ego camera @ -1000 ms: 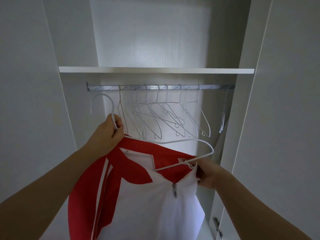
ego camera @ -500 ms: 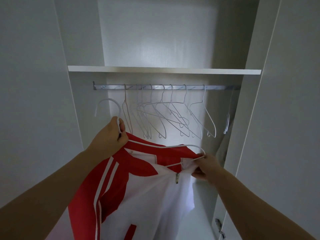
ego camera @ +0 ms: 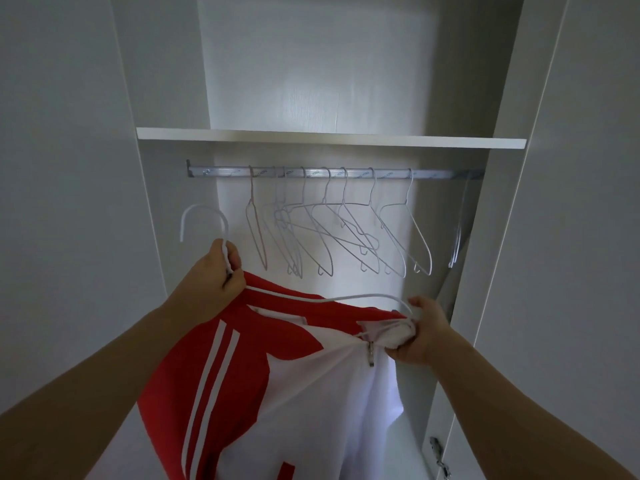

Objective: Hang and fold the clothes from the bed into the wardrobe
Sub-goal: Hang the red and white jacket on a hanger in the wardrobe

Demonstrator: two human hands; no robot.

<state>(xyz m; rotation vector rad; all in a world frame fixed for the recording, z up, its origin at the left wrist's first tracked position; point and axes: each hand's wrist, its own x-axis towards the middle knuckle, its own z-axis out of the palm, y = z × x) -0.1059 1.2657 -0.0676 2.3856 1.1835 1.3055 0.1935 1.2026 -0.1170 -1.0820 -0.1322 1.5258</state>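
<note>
The left hand [ego camera: 211,275] is gripping the neck of a white hanger [ego camera: 203,206], its hook pointing up, while the right hand [ego camera: 420,332] is clutching the bunched collar of the red-and-white jacket [ego camera: 263,375] at the hanger's far end. The jacket is hanging from both hands inside the open wardrobe, below the rail [ego camera: 433,173] where empty hangers [ego camera: 393,237] are dangling under a shelf [ego camera: 329,137]

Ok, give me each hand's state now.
Left hand: gripping the white wire hanger by its neck.
Right hand: clutching bunched fabric of the red-and-white zip jacket.
</note>
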